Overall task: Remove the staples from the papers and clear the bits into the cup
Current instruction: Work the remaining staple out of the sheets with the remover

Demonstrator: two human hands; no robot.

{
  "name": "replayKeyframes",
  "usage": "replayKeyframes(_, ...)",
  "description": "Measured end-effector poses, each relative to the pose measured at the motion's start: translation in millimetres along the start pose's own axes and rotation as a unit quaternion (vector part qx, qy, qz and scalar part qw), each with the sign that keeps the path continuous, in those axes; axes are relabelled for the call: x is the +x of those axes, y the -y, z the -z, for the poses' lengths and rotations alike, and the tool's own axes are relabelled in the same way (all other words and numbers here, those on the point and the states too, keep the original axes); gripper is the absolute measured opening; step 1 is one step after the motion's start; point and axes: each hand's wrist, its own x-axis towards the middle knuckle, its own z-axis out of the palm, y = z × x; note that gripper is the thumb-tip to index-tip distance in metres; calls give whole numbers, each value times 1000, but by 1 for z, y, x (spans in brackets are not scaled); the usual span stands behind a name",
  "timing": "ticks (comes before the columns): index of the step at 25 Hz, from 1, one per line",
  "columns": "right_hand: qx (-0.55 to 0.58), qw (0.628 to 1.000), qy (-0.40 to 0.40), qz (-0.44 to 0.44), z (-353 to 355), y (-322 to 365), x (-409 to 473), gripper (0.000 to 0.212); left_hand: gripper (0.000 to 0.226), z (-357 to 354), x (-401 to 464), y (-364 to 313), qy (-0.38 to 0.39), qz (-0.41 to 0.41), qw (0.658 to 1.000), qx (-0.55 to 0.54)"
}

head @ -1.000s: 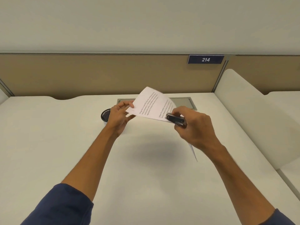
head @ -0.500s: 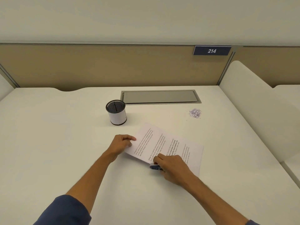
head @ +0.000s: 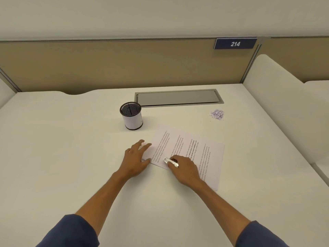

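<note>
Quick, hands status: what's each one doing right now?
Left hand: open, fingers spread flat at the papers' left edge, holding nothing.
Right hand: closed on the staple remover, over the papers.

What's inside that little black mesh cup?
The cup shows only dark mesh and shadow through its open top; nothing is clearly visible inside. Its white wrap hides the lower part, so small bits cannot be ruled out.

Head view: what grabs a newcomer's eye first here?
The two hands meeting at the near-left corner of the printed papers lying flat mid-desk: the left hand spread flat beside that corner, the right hand gripping a small metal staple remover on it. Next, the black mesh cup standing upright just behind the papers, and a little pile of bits off to the right, outside the cup.
</note>
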Motion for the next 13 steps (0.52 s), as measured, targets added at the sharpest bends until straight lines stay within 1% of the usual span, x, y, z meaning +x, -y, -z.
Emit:
replayKeyframes(2, -8, 1000, -12, -6, -1, -3, 2, 27, 82, -12, -11, 4, -36, 4, 999, 23)
replayKeyframes(4, -15, 1000, -20, -14, -6, -2, 3, 28, 86, -20, -19, 11, -61, 16, 998, 31)
replayKeyframes(8, -7, 999, -42, -25, -12, 5, 5, 24, 86, -30, -26, 12, -90, 31, 995, 14)
replayKeyframes(10, -7, 998, -57, -3, -19, 12, 5, 24, 81, -33, -28, 12, -105, 31, 994, 6)
replayKeyframes(13, -51, 994, -90, 32, -33, 24, 9, 28, 76, -36, -27, 14, -126, 31, 992, -2)
